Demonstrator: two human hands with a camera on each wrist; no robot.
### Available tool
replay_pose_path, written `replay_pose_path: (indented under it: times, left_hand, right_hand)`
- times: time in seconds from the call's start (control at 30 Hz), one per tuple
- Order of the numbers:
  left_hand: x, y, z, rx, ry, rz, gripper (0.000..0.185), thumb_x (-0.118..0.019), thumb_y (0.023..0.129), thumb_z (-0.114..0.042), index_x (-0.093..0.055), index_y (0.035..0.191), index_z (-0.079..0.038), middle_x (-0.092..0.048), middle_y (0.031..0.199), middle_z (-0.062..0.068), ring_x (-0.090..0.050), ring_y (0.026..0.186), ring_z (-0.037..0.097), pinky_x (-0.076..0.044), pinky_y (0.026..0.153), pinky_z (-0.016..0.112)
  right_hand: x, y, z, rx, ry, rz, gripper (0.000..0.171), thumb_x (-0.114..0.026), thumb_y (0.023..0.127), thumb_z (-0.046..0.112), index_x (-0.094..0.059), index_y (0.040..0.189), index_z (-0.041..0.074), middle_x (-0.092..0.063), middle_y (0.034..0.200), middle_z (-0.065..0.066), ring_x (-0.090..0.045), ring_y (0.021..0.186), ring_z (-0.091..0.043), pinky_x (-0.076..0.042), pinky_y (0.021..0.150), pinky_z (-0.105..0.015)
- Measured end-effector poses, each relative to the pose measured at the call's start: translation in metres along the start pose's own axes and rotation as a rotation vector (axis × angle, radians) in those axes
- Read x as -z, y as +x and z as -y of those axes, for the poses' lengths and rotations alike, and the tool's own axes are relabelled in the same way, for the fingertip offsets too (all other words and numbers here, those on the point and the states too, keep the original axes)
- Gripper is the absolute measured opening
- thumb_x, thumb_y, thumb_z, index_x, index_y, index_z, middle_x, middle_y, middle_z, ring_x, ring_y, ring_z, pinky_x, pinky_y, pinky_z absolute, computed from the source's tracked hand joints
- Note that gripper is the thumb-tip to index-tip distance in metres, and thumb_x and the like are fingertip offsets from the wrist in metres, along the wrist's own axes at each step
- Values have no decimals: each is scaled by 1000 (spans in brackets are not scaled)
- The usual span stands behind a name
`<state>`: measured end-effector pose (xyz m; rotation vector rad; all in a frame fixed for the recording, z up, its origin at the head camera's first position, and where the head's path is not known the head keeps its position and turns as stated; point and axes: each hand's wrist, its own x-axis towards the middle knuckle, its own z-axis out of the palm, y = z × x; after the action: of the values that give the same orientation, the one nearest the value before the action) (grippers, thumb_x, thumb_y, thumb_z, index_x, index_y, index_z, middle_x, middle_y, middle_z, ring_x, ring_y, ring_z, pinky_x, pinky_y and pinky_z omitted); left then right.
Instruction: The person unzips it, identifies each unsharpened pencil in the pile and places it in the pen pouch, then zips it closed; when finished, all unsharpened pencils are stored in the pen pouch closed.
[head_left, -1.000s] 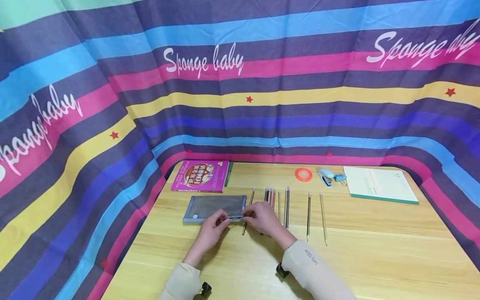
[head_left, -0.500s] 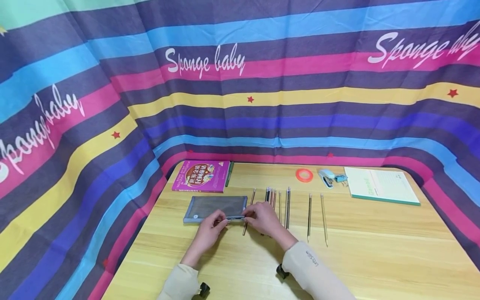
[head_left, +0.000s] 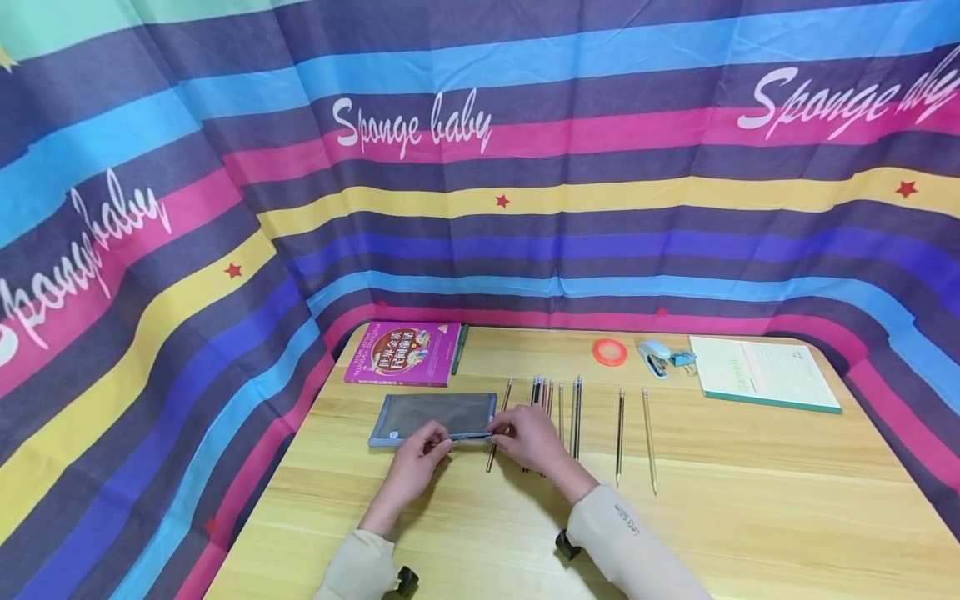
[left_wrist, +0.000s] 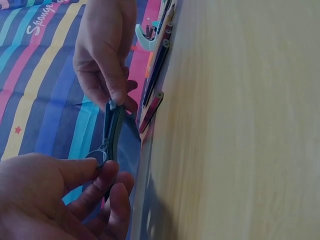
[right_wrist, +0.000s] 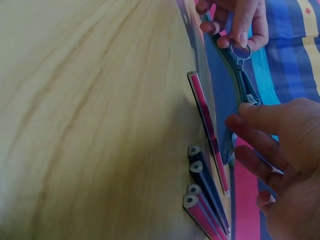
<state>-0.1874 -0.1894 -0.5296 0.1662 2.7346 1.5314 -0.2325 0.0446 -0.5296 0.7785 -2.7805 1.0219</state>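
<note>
Left hand [head_left: 417, 451] pinches the zipper ring [left_wrist: 101, 151]; right hand [head_left: 527, 435] pinches the pencil pouch [head_left: 433, 414] corner. We judge the pouch soft and light; best held at its zipper edge.

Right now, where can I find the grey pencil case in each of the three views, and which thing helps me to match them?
Head view: the pencil case lies left of centre on the table, in front of the pink book.
Left wrist view: seen edge-on at centre left, pinched between both hands.
Right wrist view: at upper right, standing on edge beside the table.
Shared landmark: the zipper ring, also clear in the right wrist view, held by the left hand.
</note>
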Motion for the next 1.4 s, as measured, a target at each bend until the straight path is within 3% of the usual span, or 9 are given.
replay_pose_path:
  times: [0.27, 0.5, 1.17, 1.4]
  left_hand:
    - [3, -1, 3, 12, -60, 10, 8, -63, 101, -5, -62, 94, -9, -68, 89, 16, -66, 78, 22, -59, 67, 26]
    - [8, -1, 7, 44, -105, -18, 10, -63, 100, -2, -61, 92, -8, -66, 90, 18, -65, 76, 23, -60, 67, 27]
    - [26, -7, 10, 113, -163, -47, 5, -63, 100, -4, -62, 96, -4, -66, 91, 18, -65, 73, 26, -59, 59, 31]
    - [31, -10, 11, 153, -198, -58, 5, -62, 102, -7, -61, 99, -2, -67, 95, 20, -68, 72, 26, -61, 60, 34]
  right_hand:
    - [-1, -1, -2, 21, 7, -27, 12, -82, 87, 15, -81, 97, 21, -76, 83, 9, -54, 65, 2, -49, 73, -26]
    - [0, -2, -7, 21, 41, -43, 11, -82, 87, 13, -82, 97, 18, -77, 84, 7, -56, 66, 1, -51, 65, -19]
    - [12, -5, -15, -58, 66, 2, 10, -79, 91, 14, -80, 100, 18, -76, 86, 6, -57, 64, 0, -51, 59, -19]
    - [15, -5, -18, -52, 59, -36, 10, -79, 90, 12, -80, 99, 17, -77, 86, 6, -58, 65, 1, -51, 60, -19]
